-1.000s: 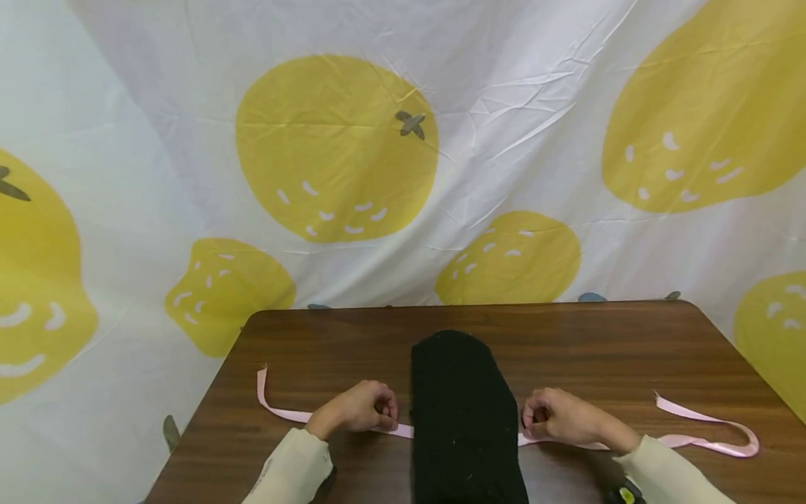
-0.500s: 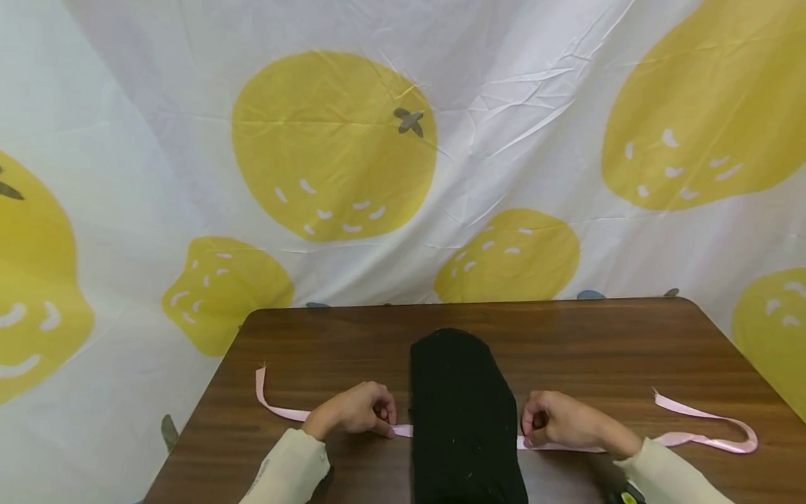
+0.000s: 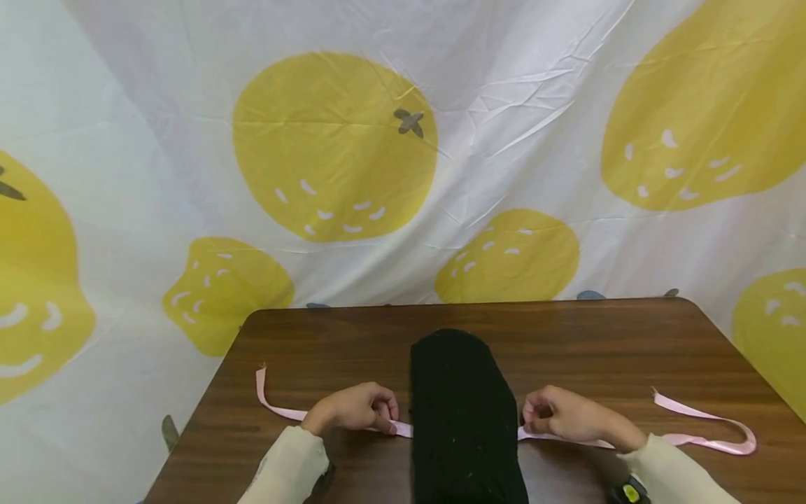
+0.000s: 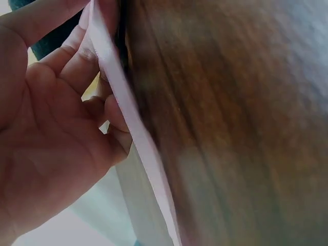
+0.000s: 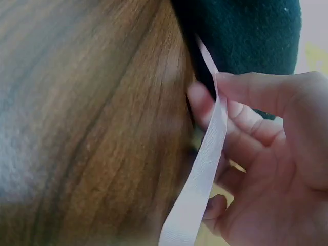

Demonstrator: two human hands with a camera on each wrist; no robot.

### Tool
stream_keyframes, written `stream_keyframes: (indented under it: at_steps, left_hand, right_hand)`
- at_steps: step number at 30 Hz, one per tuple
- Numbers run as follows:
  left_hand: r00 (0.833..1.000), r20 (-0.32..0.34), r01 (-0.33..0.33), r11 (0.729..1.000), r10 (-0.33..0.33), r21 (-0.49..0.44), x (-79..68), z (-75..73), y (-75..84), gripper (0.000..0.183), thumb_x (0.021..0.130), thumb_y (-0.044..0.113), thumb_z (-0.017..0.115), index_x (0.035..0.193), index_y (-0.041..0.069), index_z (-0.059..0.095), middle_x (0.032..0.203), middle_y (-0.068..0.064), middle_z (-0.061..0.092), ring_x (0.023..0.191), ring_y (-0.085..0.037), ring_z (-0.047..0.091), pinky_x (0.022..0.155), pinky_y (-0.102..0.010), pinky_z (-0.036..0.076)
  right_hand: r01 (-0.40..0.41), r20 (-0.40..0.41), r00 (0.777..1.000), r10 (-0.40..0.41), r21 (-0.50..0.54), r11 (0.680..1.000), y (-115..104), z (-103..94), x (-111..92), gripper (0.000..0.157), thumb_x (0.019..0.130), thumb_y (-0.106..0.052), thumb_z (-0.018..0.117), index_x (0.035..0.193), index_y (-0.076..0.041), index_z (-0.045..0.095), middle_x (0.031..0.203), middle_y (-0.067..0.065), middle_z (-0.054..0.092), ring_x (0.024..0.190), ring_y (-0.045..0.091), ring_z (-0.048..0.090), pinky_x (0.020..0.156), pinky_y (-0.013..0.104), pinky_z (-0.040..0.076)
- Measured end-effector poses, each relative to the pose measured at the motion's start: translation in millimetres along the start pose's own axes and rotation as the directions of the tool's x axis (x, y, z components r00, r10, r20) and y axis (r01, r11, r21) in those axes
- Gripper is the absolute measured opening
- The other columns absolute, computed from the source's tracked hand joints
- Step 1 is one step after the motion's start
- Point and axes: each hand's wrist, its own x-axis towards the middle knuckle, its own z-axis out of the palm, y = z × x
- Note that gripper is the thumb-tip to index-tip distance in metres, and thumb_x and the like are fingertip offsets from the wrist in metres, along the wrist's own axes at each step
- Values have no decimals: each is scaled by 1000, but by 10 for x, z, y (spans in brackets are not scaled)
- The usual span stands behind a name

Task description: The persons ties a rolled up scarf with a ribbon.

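Note:
A long piece of black fabric (image 3: 462, 420), rounded at its far end, lies on the table in the head view. A pink ribbon (image 3: 283, 411) runs crosswise beneath it and comes out on both sides. Left of the fabric, my left hand (image 3: 362, 407) pinches the ribbon between thumb and fingers, close to the fabric's edge. On the other side my right hand (image 3: 567, 413) pinches it likewise; in the right wrist view the ribbon (image 5: 197, 187) passes between thumb and index fingertip. The stretch of ribbon under the fabric is hidden.
The brown wooden table (image 3: 352, 336) has rounded far corners. Behind it hangs a white curtain (image 3: 522, 147) printed with yellow fruit. The ribbon's right end (image 3: 724, 445) curls back on the tabletop, while its left end (image 3: 261, 381) bends away towards the far side.
Both hands keep hold of the ribbon at nearly the same places. The right hand has risen very slightly; the fabric has stayed put.

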Motion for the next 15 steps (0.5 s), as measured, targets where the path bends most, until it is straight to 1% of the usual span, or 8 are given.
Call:
stream_keyframes:
  at_steps: [3,5,7,10,12,15]
  left_hand:
    - [1000,9,30,999,-30,-23,0,-1,12,7,87,12,75,90,8,70,67,6,59,60,-6,47,56,-22,38]
    - [999,15,42,999,-42,-18,2,-2,23,6,87,14,75,89,9,72,66,6,57,59,-7,46,56,-22,37]
    - [999,18,49,999,-49,-3,10,1,36,6,88,16,74,86,11,72,65,7,55,59,-6,44,55,-22,36]
    - [998,14,55,998,-55,29,23,6,46,9,88,19,74,81,14,71,64,9,53,58,-5,43,54,-22,35]
    - [999,13,51,998,-52,41,32,11,51,12,89,20,73,79,14,70,63,10,52,57,-5,43,53,-21,34]
    - [998,20,51,998,-51,28,39,18,50,15,91,19,71,79,10,69,61,7,54,55,-5,43,52,-21,33]
  right_hand:
    - [-2,37,999,-1,86,996,36,-8,11,4,93,-2,61,90,0,62,75,-5,60,64,0,51,55,16,40]
    - [-6,55,998,-1,114,993,49,-16,14,4,93,0,60,93,2,63,75,-4,60,63,0,50,55,16,39]
    - [-3,59,998,-3,99,995,56,-26,19,5,93,-1,60,94,1,65,75,-6,59,63,0,49,54,16,39]
    - [0,60,998,-4,59,998,49,-32,34,7,93,-5,62,90,-3,69,74,-8,58,62,-1,49,54,17,39]
    - [11,57,998,-13,33,999,42,-29,44,9,92,-5,63,87,-4,70,73,-10,57,63,-2,49,55,17,39]
    - [17,47,999,-18,5,1000,34,-20,52,12,91,0,61,83,-4,69,73,-11,56,63,-2,49,57,17,40]
